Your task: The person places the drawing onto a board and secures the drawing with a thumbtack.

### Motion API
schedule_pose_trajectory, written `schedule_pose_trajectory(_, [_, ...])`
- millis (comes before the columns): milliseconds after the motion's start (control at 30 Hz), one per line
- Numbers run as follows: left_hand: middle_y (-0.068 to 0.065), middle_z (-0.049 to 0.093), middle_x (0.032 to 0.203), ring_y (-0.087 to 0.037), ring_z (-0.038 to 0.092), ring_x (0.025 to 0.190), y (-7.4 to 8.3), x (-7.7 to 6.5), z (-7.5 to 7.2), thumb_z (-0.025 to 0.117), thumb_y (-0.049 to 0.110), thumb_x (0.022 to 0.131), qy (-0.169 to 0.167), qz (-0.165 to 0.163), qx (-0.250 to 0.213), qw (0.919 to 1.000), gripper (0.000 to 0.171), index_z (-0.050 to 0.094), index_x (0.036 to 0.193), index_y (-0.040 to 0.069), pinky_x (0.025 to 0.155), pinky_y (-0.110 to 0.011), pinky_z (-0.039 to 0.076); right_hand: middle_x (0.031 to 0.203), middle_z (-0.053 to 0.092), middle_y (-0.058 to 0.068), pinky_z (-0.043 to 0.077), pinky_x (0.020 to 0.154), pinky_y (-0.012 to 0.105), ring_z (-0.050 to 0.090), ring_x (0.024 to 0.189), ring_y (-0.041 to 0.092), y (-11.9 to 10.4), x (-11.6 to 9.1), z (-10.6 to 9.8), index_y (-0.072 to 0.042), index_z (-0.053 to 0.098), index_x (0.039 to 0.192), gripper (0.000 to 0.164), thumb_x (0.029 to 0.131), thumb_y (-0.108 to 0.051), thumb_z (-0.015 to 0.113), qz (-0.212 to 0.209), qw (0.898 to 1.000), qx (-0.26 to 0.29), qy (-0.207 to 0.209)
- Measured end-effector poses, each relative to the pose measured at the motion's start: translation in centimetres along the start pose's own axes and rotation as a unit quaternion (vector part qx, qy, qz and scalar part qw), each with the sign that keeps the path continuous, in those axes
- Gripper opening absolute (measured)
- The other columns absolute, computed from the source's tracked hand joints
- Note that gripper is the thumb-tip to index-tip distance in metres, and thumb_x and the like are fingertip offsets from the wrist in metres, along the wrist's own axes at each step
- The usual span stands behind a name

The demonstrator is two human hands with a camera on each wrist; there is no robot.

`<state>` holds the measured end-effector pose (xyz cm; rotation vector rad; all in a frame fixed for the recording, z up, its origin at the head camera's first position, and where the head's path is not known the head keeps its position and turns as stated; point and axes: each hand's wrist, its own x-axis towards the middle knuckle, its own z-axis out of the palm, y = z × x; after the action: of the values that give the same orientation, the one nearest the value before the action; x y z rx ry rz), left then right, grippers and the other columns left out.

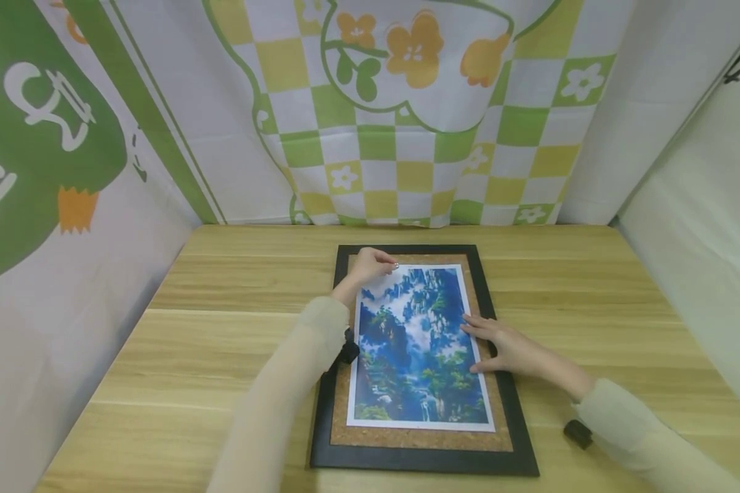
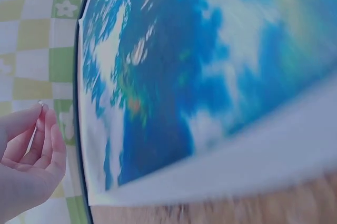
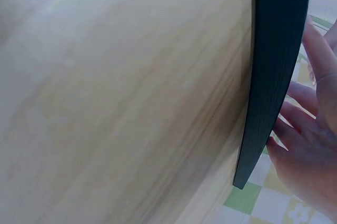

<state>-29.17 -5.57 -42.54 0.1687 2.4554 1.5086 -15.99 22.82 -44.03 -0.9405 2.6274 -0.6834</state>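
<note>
A printed landscape picture (image 1: 416,342) with blue mountains and a white border lies on a cork board (image 1: 432,438) in a black frame (image 1: 422,460). Between thumb and fingertips, my left hand (image 1: 371,264) pinches a small shiny pin (image 1: 397,266) over the picture's top edge, near its upper left corner. The left wrist view also shows this pin (image 2: 42,104) as a bright glint at the fingertips. My right hand (image 1: 510,346) reaches across the frame's right side, its extended fingers spread on the picture's right edge. In the right wrist view the frame partly hides those fingertips.
The framed board lies on a wooden table (image 1: 234,342) with pale grain. A checkered, flowered cloth (image 1: 407,150) hangs behind the table's far edge, and white cloth walls stand at both sides. Black wrist devices show at the left cuff and the right cuff (image 1: 577,433).
</note>
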Motion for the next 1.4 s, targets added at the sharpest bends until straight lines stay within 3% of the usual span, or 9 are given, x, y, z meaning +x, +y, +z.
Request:
schedule_pose_trajectory(233, [-0.018,0.065,0.105,-0.026,0.063,0.093,0.1,0.9,1.6,0.057,0.004,0.088,0.018,-0.021,-0.046,0.9986,0.018,0.067,0.102,-0.003,0.077,-0.029,0.052,0.144,0.025,0.026,0.032,0.097,0.059,0.027,0.127,0.048,0.1,-0.1,0.1,0.004,0.038,0.135,0.078,0.077,-0.04,0.068,-0.005,1.0,0.002,0.005])
schedule_pose_trajectory(600, [-0.016,0.064,0.106,-0.024,0.061,0.098,-0.2,1.7,3.1,0.055,0.004,0.089,0.039,-0.039,-0.07,0.996,0.017,0.067,0.1,-0.001,0.081,-0.031,0.051,0.144,0.025,0.025,0.033,0.097,0.058,0.026,0.128,0.048,0.1,-0.1,0.2,0.004,0.038,0.135,0.079,0.077,-0.042,0.067,-0.007,1.0,0.009,0.009])
schedule_pose_trajectory(800, [-0.011,0.066,0.103,-0.023,0.061,0.096,-0.1,2.0,3.5,0.057,0.006,0.089,0.041,-0.073,-0.088,0.9926,0.016,0.069,0.099,0.003,0.081,-0.034,0.051,0.144,0.025,0.026,0.032,0.097,0.059,0.026,0.128,0.048,0.1,-0.2,0.2,0.004,0.038,0.135,0.078,0.078,-0.041,0.067,-0.005,1.0,0.013,0.008])
schedule_pose_trajectory(1067, [-0.016,0.065,0.105,-0.026,0.06,0.101,0.2,2.6,3.8,0.06,0.002,0.086,0.056,-0.055,-0.032,0.9964,0.015,0.07,0.095,-0.002,0.083,-0.031,0.051,0.145,0.024,0.025,0.032,0.097,0.06,0.025,0.128,0.048,0.2,-0.2,0.1,0.003,0.038,0.136,0.078,0.078,-0.042,0.066,0.001,1.0,0.012,0.004])
schedule_pose_trajectory(1400, [-0.016,0.064,0.109,-0.028,0.058,0.105,0.3,2.7,3.9,0.056,0.002,0.088,0.047,-0.055,-0.008,0.9973,0.015,0.07,0.093,-0.001,0.085,-0.035,0.05,0.145,0.025,0.025,0.034,0.096,0.058,0.026,0.128,0.047,0.2,-0.2,0.2,0.003,0.039,0.135,0.077,0.078,-0.041,0.067,0.003,1.0,0.008,0.008])
